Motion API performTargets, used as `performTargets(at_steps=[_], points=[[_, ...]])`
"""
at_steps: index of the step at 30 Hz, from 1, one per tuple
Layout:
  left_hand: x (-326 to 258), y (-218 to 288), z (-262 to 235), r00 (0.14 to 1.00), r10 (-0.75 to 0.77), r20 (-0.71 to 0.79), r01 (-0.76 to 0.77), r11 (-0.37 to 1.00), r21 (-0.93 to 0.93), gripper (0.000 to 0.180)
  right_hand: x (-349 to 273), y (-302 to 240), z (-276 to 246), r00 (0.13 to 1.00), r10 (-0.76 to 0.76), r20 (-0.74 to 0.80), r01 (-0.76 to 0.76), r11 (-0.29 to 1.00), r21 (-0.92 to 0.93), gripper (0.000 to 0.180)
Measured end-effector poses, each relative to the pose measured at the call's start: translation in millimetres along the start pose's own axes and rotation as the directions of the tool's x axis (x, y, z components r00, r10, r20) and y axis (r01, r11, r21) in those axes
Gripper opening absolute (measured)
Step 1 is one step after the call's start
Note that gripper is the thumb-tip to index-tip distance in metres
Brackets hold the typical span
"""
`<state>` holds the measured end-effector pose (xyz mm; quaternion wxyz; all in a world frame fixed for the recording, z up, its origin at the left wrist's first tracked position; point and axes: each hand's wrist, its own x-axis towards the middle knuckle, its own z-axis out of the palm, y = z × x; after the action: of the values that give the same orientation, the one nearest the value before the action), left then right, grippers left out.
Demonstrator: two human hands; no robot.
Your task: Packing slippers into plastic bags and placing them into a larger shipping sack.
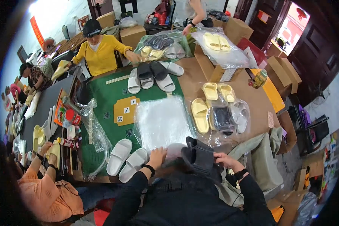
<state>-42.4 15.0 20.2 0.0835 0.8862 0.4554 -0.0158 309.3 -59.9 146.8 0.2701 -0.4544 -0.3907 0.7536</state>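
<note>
My left hand [157, 156] is closed at the near edge of the stack of clear plastic bags [162, 122], gripping a clear plastic bag [174, 151] that runs toward the slippers. A pair of black slippers [200, 155], pressed together and tilted up, stands at the table's near edge. My right hand [226, 161] grips them from the right side, its fingers partly hidden. Left of my left hand lies a pair of white slippers [126, 160]. Beyond the bags, black and white slippers [154, 75] lie in a group.
Bagged yellow, black and white slippers [219, 109] lie at the right. Behind them stands an open cardboard box [214, 71] with bagged yellow slippers on top. A red-lidded jar [72, 116] stands at the left. A person in yellow [100, 52] and one in orange [51, 196] handle slippers.
</note>
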Motion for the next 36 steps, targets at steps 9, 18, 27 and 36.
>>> performTargets(at_steps=[9,18,27,36], points=[[37.3,-22.3,5.1,0.978,0.056,-0.2,-0.119,0.94,-0.32,0.038,60.4,1.4,18.0,0.958,0.024,0.285,0.072,0.944,-0.322,0.013],[56.9,-2.6,-51.2,0.998,-0.02,-0.057,-0.009,0.887,-0.462,0.032,74.7,1.4,16.7,0.975,-0.209,0.077,0.212,0.762,-0.612,0.023],[45.1,0.7,-43.4,0.93,-0.206,-0.303,-0.097,0.659,-0.746,0.038,80.2,14.2,26.4,0.825,-0.541,-0.164,0.207,0.56,-0.802,0.021],[29.1,48.8,-72.3,0.941,-0.298,-0.163,0.164,0.82,-0.549,0.041,87.7,5.5,77.7,0.779,-0.627,0.001,0.052,0.063,-0.997,0.029]])
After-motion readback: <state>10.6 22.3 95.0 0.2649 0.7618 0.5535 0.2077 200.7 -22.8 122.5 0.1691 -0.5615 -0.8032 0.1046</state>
